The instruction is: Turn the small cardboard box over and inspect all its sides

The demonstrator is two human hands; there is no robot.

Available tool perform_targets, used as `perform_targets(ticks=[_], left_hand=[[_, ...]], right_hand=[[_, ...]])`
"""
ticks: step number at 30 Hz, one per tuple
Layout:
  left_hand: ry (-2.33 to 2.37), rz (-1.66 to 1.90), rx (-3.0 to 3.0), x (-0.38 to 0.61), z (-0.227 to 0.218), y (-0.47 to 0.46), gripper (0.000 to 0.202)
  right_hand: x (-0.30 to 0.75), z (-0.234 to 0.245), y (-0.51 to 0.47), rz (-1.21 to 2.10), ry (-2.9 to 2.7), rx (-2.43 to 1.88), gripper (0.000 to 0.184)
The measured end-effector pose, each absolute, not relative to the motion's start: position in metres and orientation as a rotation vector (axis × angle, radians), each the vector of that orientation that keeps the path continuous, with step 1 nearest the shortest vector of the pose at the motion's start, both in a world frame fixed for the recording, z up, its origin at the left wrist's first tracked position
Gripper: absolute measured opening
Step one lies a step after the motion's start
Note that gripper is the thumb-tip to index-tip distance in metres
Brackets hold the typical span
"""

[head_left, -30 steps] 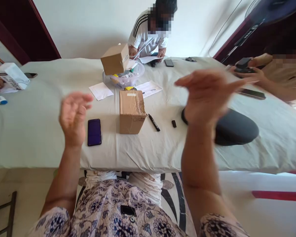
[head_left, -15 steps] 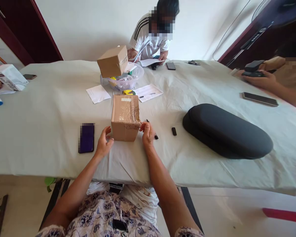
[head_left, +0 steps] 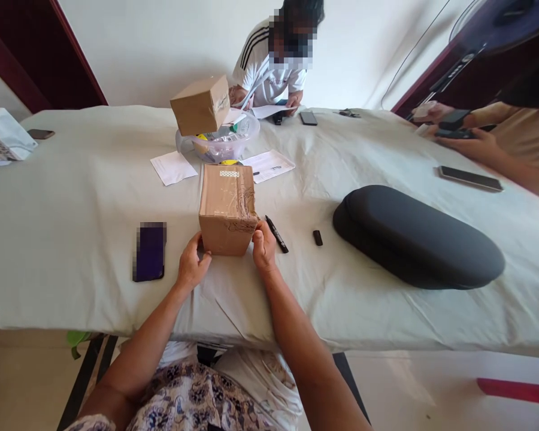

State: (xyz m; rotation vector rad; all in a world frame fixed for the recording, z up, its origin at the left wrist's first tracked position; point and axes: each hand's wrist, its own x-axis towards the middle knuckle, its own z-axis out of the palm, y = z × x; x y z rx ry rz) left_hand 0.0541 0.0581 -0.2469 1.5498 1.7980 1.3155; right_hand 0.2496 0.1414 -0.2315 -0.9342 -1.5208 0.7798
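Observation:
A brown cardboard box (head_left: 227,209) with torn, scribbled tape along its right edge sits on the cloth-covered table, between my hands. My left hand (head_left: 193,263) holds its lower left side, with the thumb at the near bottom edge and some fingers hidden behind the box. At the right side, my right hand (head_left: 264,245) has its fingers curled against the torn edge, gripping the box. Just right of that hand lies a black marker (head_left: 276,234), and its black cap (head_left: 317,238) rests apart from it. A dark phone (head_left: 151,251) lies left of my left hand.
Behind the box stand a clear plastic basin (head_left: 215,149) with a second cardboard box (head_left: 200,106) on it, and sheets of paper (head_left: 173,167). A large black case (head_left: 417,236) lies on the right. Across the table a person (head_left: 269,72) holds papers; another person's hands (head_left: 471,140) hold a dark device.
Both hands have closed in on the box's sides, where they were loosely beside it before. The box has shifted slightly, and more of the marker shows. The view has moved a little.

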Motion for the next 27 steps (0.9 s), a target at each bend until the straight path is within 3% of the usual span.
perform_targets(ticks=[9,17,27], left_hand=[[1.745,1.424,1.523,0.0566,-0.2523,0.0558,0.065],[1.779,1.343,1.587,0.0532,-0.2485,0.0549,0.049],[1.772,1.369,1.618,0.0519,-0.2493,0.0533,0.048]], right_hand=[[0.2486,-0.2303,0.1419,0.761,-1.433,-0.93,0.057],[0.247,-0.2304,0.1411,0.77,-1.463,-0.949,0.061],[0.2482,-0.2274,0.1406,0.783,-1.493,-0.948,0.06]])
